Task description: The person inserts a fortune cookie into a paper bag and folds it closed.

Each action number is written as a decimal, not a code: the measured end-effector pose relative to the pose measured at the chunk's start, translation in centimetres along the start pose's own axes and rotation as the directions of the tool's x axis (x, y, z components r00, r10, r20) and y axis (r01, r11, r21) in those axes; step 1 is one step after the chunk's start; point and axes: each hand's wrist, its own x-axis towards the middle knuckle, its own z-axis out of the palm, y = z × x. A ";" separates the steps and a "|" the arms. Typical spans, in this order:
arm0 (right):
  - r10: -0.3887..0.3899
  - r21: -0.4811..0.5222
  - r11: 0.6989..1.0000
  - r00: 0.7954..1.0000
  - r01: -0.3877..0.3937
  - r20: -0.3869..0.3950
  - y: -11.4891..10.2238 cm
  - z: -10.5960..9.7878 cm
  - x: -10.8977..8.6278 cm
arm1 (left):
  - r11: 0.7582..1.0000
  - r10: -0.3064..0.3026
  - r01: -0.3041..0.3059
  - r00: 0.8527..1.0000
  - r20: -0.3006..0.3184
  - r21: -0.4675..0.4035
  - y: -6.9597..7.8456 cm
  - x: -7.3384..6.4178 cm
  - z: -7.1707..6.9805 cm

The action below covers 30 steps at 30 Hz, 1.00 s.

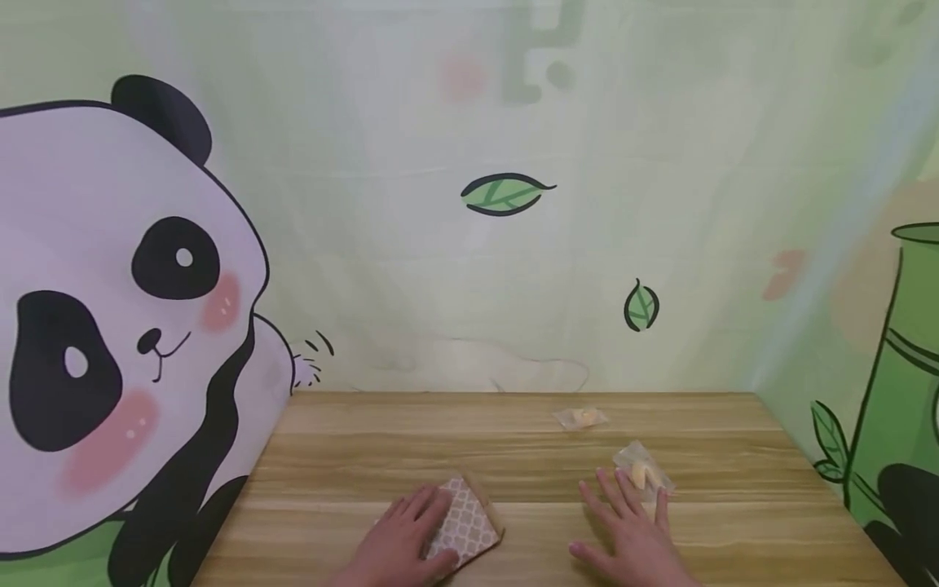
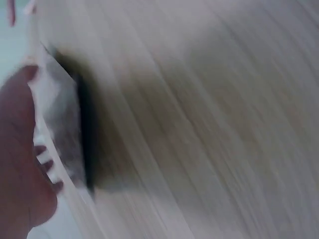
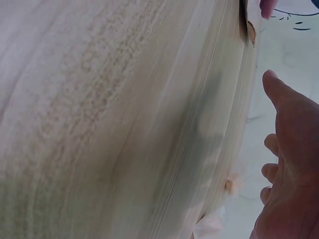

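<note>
My left hand (image 1: 402,534) lies over the left part of a flat packet with a pale lattice pattern (image 1: 466,523) and a brown edge. Thumb and index finger are spread apart on its top face. In the left wrist view, the packet (image 2: 62,124) sits below the thumb, with dark shadow along its underside. My right hand (image 1: 632,534) hovers over the table, fingers spread and holding nothing. Beyond its fingertips is a small clear plastic bag (image 1: 637,458) with something pale yellow inside, partly covered by the fingers. The right wrist view shows this hand (image 3: 294,149) above its own shadow.
A second small clear bag (image 1: 584,418) with a pale yellow piece lies near the back edge of the wood-grain table (image 1: 367,440). Behind the table hangs a cloth backdrop (image 1: 367,244) printed with a panda, leaves and bamboo.
</note>
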 end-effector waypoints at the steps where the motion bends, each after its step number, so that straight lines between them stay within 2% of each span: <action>1: -0.005 0.000 1.000 1.000 0.005 0.004 0.0 0.0 0.0 | 0.999 -0.039 0.038 0.999 -0.012 -0.016 0.4 0.3 0.1; 5: -0.027 -0.006 1.000 1.000 0.027 0.007 -0.1 0.2 0.1 | 0.988 -0.134 0.129 0.990 -0.052 -0.081 1.6 1.0 0.8; 8: -0.032 -0.021 0.999 0.999 0.032 0.012 -0.1 0.4 0.2 | 0.988 -0.136 0.131 0.989 -0.063 -0.078 2.0 1.1 1.3; 14: -0.049 -0.034 0.998 0.999 0.049 0.007 -0.6 0.3 0.2 | 0.999 -0.037 0.039 0.995 -0.097 0.021 2.0 0.7 2.3; 18: -0.060 -0.007 0.998 0.998 0.060 0.013 -1.2 0.0 0.2 | 0.998 0.045 -0.041 0.996 -0.081 0.047 1.7 0.6 2.7; 21: -0.084 0.016 0.996 0.996 0.084 0.027 -1.7 -0.3 0.3 | 0.992 0.113 -0.108 0.991 -0.076 0.068 1.6 0.5 2.8; 24: -0.148 0.044 0.988 0.988 0.146 0.042 -2.3 -0.4 0.5 | 0.977 0.188 -0.178 0.979 -0.076 0.116 1.6 0.6 2.9; 27: -0.233 0.056 0.971 0.971 0.231 0.043 -2.9 -0.3 0.7 | 0.959 0.254 -0.241 0.964 -0.073 0.152 1.7 0.6 2.8; 30: -0.319 0.045 0.947 0.947 0.318 0.033 -3.6 0.1 1.0 | 0.951 0.280 -0.269 0.958 -0.057 0.153 1.8 0.6 2.7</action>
